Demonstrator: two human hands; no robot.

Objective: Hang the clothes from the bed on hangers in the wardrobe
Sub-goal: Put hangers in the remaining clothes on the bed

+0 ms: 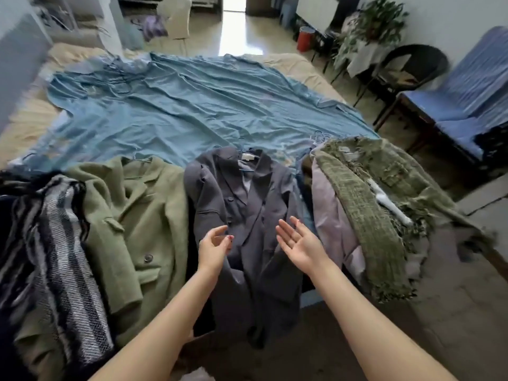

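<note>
A dark grey blazer [247,204] lies face up at the near edge of the bed, with a thin blue hanger [246,169] showing at its collar. My left hand [213,247] hovers over its left front, fingers loosely curved and holding nothing. My right hand [298,242] is held palm up over its right front, fingers straight and empty. An olive green coat [137,215] lies to the left, a green tweed jacket [371,215] over a lilac garment [330,224] to the right. A black-and-white striped garment [55,243] lies at the far left.
A rumpled blue sheet [192,105] covers the bed, with thin hangers [121,75] lying at its far left. A blue-covered chair [467,105], a dark wicker chair [412,67] and a potted plant [376,23] stand on the right. A bright doorway [233,12] lies beyond the bed.
</note>
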